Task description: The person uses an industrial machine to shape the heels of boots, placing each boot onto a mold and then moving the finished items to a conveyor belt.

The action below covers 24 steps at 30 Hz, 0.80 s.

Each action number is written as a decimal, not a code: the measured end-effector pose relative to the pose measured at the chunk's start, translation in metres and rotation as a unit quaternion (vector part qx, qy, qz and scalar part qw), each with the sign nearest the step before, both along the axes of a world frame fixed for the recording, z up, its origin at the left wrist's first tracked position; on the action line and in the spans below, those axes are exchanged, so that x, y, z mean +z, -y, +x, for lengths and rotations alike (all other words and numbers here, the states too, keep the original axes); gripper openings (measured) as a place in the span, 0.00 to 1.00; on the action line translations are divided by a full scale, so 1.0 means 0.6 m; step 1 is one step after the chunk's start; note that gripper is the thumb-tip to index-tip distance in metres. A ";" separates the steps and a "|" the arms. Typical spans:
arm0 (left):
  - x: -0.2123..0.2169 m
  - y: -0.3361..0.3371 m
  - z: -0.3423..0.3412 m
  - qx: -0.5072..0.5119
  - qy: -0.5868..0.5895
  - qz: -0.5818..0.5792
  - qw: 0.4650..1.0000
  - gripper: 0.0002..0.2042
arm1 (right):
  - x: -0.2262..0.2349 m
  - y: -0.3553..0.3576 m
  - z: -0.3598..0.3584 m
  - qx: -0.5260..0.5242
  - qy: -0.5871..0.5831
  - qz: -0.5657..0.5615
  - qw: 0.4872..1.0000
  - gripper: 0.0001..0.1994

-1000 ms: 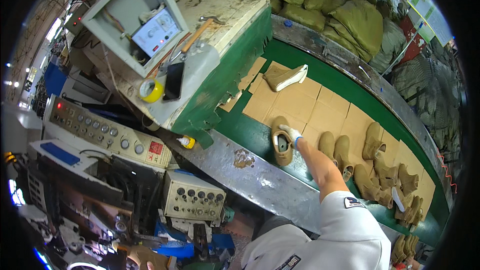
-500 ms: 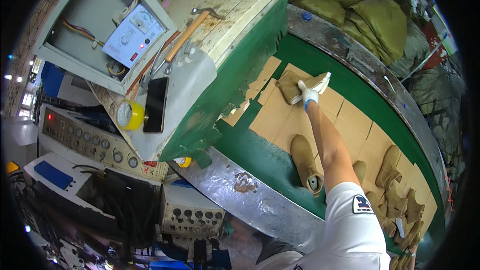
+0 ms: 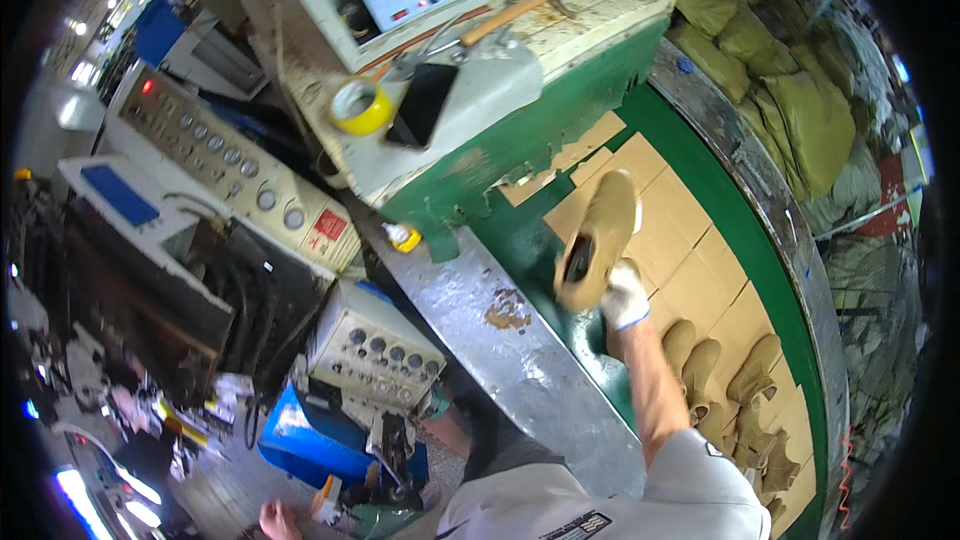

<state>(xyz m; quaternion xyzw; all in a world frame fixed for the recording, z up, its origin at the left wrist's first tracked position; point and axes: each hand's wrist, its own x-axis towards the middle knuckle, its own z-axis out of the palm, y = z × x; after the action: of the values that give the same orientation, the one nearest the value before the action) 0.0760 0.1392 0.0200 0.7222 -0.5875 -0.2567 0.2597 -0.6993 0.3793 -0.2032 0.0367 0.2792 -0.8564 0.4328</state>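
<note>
Gloved right hand [image 3: 625, 297] holding a tan boot [image 3: 606, 222], fingers partly hidden behind it, left hand [image 3: 279, 519] cropped below, grip impossible to tell

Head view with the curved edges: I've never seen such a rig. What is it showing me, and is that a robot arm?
No robot here: the arm belongs to a person in a pale shirt. A fisheye camera worn on that person's head looks down, so straight edges bend.

The grip is a right hand in a white glove, which appears to hold a tan ankle boot near its open end. Below lies flat brown cardboard, with more tan boots toward the right.

The worn table beyond carries a yellow tape roll, a black phone and a wooden-handled hammer.
</note>
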 end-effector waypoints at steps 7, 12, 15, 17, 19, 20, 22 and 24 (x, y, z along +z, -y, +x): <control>0.023 0.066 -0.395 -0.220 -0.310 0.131 0.916 0.21 | 0.147 0.199 0.435 0.239 0.103 0.075 0.963 0.27; 0.025 0.119 -0.354 -0.202 -0.421 0.189 0.864 0.18 | 0.318 0.300 0.601 0.403 -0.025 0.027 0.915 0.33; 0.000 0.146 -0.248 -0.136 -0.455 0.177 0.862 0.07 | 0.339 0.348 0.675 0.435 -0.085 0.021 0.896 0.33; -0.011 0.151 -0.188 -0.094 -0.477 0.160 0.859 0.06 | 0.358 0.375 0.724 0.446 -0.119 0.055 0.886 0.33; -0.029 0.160 -0.130 -0.083 -0.481 0.139 0.862 0.06 | 0.361 0.405 0.766 0.451 -0.162 0.063 0.875 0.35; -0.036 0.165 -0.108 -0.080 -0.484 0.128 0.862 0.06 | 0.353 0.422 0.784 0.455 -0.182 0.075 0.869 0.34; -0.047 0.170 -0.082 -0.022 -0.498 0.090 0.862 0.05 | 0.351 0.447 0.822 0.447 -0.193 0.045 0.872 0.32; -0.043 0.183 -0.075 0.055 -0.506 0.069 0.858 0.05 | 0.357 0.471 0.853 0.440 -0.186 0.066 0.876 0.29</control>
<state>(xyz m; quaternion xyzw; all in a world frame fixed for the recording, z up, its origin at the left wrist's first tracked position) 0.0310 0.0292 -0.0057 0.5396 -0.3152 -0.6121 0.4845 -0.1874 0.0965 0.0110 -0.2219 0.3976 -0.5482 0.7016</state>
